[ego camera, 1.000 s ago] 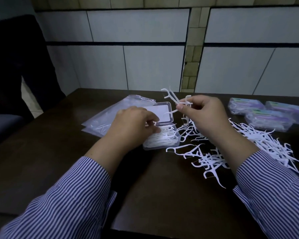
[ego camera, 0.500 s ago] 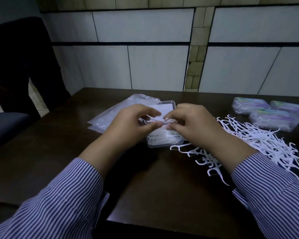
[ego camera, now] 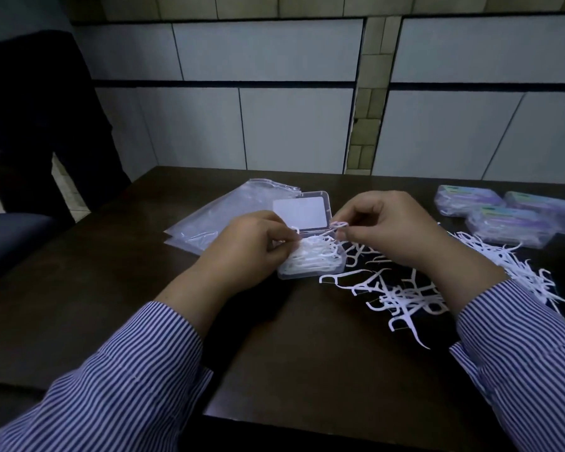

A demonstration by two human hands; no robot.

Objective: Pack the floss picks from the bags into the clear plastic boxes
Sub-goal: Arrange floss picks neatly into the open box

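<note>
Pinched between my right hand's [ego camera: 385,233] thumb and forefinger is one floss pick [ego camera: 339,224], its looped head showing just left of the fingertips, over the far right corner of the open box [ego camera: 310,256]. The other fingers of that hand are curled in. My left hand [ego camera: 248,252] has its fingers bent too, thumb and forefinger closed on the end of another pick [ego camera: 295,230] at the box's left edge; the hand covers that side of the box, so I cannot tell whether it also touches the wall.

From the head camera, the box sits on the dark desk [ego camera: 144,288] between my hands, its base heaped with white picks and its lid [ego camera: 300,212] hinged back on the far side, lying almost flat. Left of the box and beyond it lie flat clear bags [ego camera: 216,216], stacked, touching or nearly touching the lid. Right of the box a loose pile [ego camera: 402,295] of picks spreads over the desk, running under my right wrist and on toward the desk's right edge. Farther right of the box, near the back edge, three closed boxes [ego camera: 509,220] with purple contents sit close together. Both my sleeves [ego camera: 118,386] are blue and white striped.
</note>
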